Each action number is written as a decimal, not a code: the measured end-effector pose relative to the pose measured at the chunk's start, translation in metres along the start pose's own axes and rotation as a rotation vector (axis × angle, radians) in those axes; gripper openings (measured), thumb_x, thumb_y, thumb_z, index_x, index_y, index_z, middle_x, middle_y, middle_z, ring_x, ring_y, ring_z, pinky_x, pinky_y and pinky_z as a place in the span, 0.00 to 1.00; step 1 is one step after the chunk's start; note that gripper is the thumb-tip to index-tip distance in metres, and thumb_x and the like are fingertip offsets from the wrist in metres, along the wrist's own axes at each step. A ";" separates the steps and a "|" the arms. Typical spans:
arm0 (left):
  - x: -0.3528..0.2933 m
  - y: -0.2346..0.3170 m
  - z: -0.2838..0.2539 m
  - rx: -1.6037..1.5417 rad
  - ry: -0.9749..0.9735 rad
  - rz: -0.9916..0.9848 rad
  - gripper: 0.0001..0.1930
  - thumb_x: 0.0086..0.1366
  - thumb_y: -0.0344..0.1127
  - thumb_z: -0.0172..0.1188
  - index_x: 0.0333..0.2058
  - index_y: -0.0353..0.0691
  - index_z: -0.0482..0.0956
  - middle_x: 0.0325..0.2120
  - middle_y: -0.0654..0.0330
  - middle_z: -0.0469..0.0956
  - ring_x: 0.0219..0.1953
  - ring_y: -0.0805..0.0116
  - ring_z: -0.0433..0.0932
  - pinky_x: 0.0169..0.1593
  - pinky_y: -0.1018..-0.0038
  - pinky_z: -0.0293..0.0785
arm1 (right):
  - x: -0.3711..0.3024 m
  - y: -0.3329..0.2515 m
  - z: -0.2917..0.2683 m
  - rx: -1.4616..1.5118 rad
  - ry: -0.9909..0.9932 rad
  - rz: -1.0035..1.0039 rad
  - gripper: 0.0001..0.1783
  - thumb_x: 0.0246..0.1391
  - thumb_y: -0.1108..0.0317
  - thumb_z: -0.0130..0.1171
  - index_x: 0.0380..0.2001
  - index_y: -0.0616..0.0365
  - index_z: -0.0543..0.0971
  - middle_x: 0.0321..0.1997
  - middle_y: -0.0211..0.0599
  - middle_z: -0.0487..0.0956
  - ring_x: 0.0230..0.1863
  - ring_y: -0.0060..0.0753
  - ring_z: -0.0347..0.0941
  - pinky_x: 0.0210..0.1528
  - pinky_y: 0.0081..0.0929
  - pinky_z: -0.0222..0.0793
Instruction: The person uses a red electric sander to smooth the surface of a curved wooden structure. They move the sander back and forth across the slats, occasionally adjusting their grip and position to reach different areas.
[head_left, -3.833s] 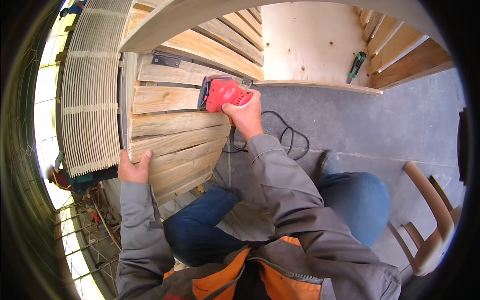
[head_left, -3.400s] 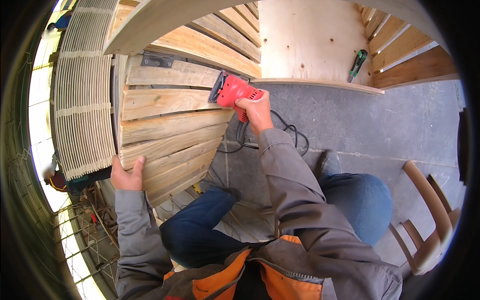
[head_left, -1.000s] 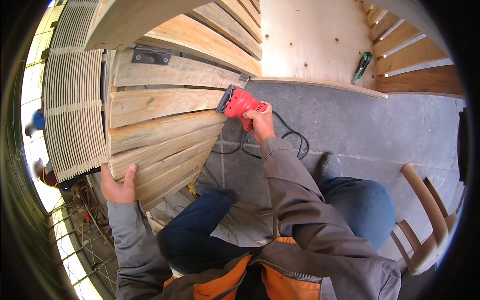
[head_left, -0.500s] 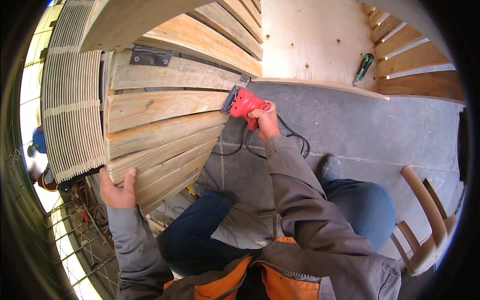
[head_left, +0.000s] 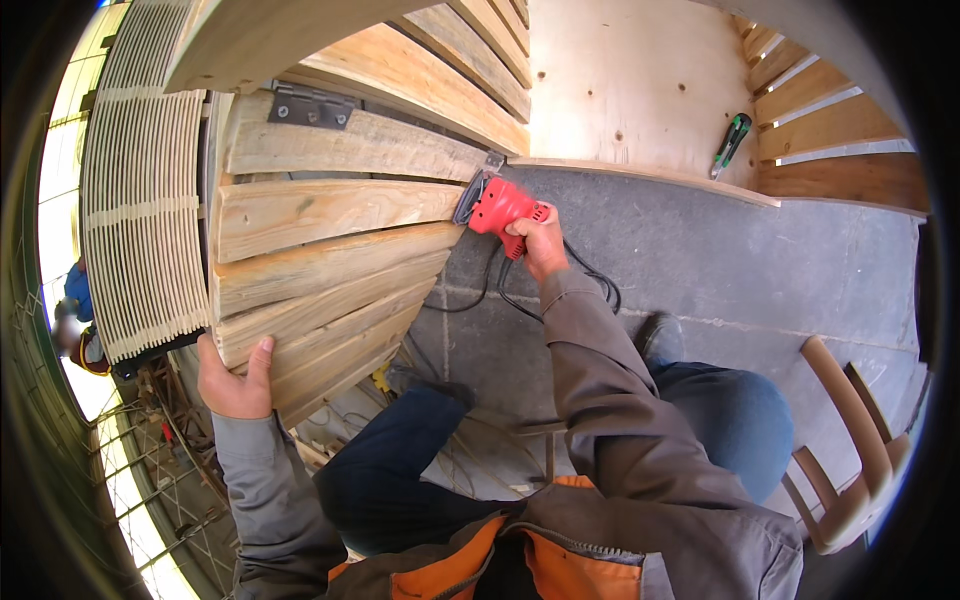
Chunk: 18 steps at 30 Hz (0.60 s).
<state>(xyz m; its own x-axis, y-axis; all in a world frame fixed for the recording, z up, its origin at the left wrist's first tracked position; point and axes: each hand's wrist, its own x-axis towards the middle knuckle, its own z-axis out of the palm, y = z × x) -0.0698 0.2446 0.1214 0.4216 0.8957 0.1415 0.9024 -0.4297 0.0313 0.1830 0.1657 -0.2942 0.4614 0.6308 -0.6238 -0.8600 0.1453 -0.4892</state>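
Note:
My right hand (head_left: 540,243) grips a red electric sander (head_left: 497,205), pressed against the right end of a wooden slat panel (head_left: 320,270). A black cord (head_left: 590,283) runs from the sander over the grey floor. My left hand (head_left: 235,378) holds the lower left edge of the same panel, thumb on its face. The panel is made of several pale planks and carries a metal hinge (head_left: 310,106) near its top.
A green-handled screwdriver (head_left: 732,141) lies on a plywood sheet (head_left: 630,80) at the back. A curved wooden chair frame (head_left: 850,450) stands at the right. My knees (head_left: 740,420) rest on the grey floor. A ribbed slatted facade (head_left: 140,220) and a scaffold drop lie at the left.
The sander has slid rightward along the planks to their right end. My left hand has stayed on the panel's lower left edge.

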 end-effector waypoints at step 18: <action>0.001 0.006 -0.001 -0.008 0.004 -0.053 0.23 0.62 0.36 0.74 0.49 0.31 0.76 0.39 0.47 0.85 0.41 0.56 0.85 0.48 0.65 0.79 | -0.038 0.013 0.032 0.035 0.052 -0.058 0.37 0.35 0.83 0.68 0.52 0.61 0.65 0.45 0.39 0.76 0.43 0.33 0.76 0.46 0.35 0.78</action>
<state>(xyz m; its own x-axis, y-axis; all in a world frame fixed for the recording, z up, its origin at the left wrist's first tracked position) -0.0636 0.2428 0.1223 0.3726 0.9169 0.1431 0.9229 -0.3823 0.0463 0.1479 0.1680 -0.2576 0.5203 0.5803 -0.6266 -0.8383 0.2072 -0.5043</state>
